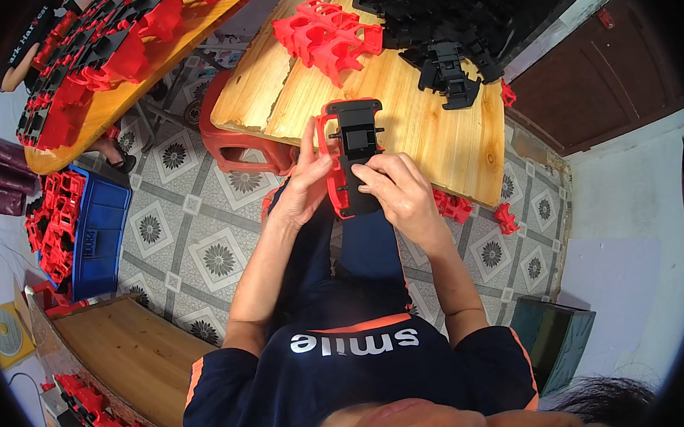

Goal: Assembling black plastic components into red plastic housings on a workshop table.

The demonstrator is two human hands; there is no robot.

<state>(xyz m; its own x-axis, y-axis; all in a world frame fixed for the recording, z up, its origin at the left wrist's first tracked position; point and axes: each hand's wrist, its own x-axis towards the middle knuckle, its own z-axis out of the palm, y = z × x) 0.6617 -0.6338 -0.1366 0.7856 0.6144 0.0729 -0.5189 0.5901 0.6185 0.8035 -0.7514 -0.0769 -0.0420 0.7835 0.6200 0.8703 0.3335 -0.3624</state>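
In front of me, at the near edge of the wooden table, is a black plastic chassis [357,121] fitted against a red plastic shell [332,184]. The pair stands lengthwise, with small pins sticking out at its sides. My left hand [303,186] grips the red shell along its left side, thumb toward me. Bent fingers of my right hand [405,190] press on the lower part of the black chassis from the right; the fingertips partly cover it. Stacked red shells [327,38] lie farther off on the table, and loose black chassis [447,74] lie to their right.
A large black tray [533,2] of black parts rests on the wooden table [424,150]. A red stool [236,142] stands at its left. Left are a blue crate [104,236] of red parts and another loaded table [57,159], with a person beside it. Red pieces [505,219] lie on the floor.
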